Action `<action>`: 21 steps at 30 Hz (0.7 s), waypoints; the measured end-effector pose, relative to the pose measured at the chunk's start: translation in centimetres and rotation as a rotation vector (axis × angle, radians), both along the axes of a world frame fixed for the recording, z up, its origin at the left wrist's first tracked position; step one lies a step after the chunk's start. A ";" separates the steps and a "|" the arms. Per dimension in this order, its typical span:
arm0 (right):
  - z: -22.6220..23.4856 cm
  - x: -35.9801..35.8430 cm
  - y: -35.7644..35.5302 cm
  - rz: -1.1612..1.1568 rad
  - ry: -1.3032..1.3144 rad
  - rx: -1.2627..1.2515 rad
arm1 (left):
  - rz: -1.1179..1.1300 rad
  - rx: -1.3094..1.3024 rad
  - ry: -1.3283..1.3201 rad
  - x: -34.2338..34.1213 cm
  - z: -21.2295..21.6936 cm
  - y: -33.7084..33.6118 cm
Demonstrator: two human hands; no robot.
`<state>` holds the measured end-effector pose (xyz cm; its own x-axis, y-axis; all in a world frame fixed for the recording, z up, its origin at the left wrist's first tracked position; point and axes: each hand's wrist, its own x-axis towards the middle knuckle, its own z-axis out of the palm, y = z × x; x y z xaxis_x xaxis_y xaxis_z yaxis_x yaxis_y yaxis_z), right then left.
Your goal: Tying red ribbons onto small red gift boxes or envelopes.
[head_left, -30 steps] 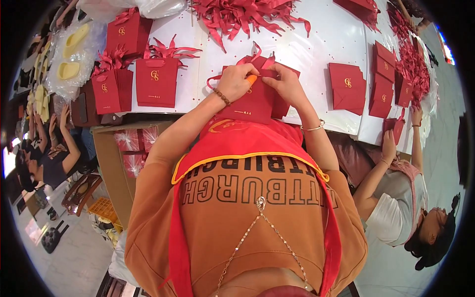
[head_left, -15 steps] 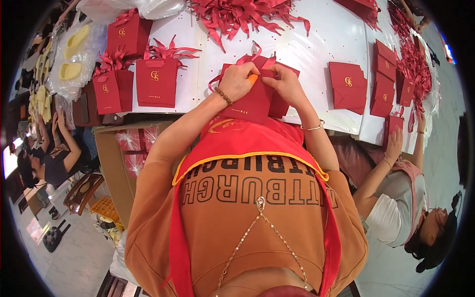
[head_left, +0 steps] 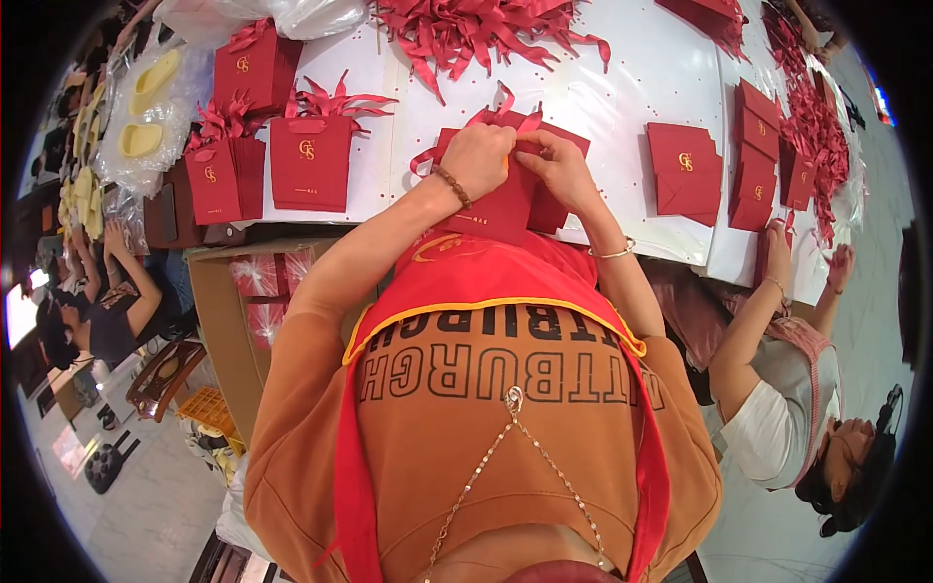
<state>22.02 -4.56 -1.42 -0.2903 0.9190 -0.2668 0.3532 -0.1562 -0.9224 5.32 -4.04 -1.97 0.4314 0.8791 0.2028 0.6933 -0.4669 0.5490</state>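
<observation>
A dark red paper gift bag [head_left: 494, 211] leans against my apron at the table's near edge, gold print on its front. My left hand [head_left: 478, 163] is closed at its top edge around a small orange tool [head_left: 506, 161]; only a sliver shows, so its kind is hidden. Close beside it, my right hand [head_left: 562, 171] pinches the bag's upper edge between thumb and fingers. A red ribbon [head_left: 422, 161] sticks out left of the bag, and another ribbon loop [head_left: 504, 98] rises above my hands. More red bag material [head_left: 566, 136] lies behind.
Ribboned bags stand in stacks [head_left: 311, 163] at the left; flat bags [head_left: 683, 175] lie at the right. A heap of red ribbons [head_left: 476, 34] covers the far middle of the white table [head_left: 622, 92]. A co-worker's hand [head_left: 777, 255] is at the right edge. An open carton [head_left: 222, 311] stands lower left.
My left hand has turned and shifted slightly right, hiding more of the orange tool. My right hand stays nearly in place. The co-worker's hands at the right have moved.
</observation>
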 end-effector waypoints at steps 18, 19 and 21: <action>0.2 -0.5 -0.1 0.016 -0.055 0.102 | 0.175 -0.498 -0.358 -0.8 0.9 0.7; 0.1 -0.5 -0.1 0.032 -0.054 0.129 | 0.107 -0.372 -0.176 -1.1 1.1 0.7; 0.3 -0.7 -0.1 0.048 -0.053 0.158 | 0.039 -0.243 0.003 -1.9 1.6 1.5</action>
<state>21.31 -4.63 -1.11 -0.3246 0.9360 -0.1362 0.4060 0.0078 -0.9139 3.39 -2.57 -0.37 0.3964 0.9179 -0.0178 0.7102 -0.2943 0.6396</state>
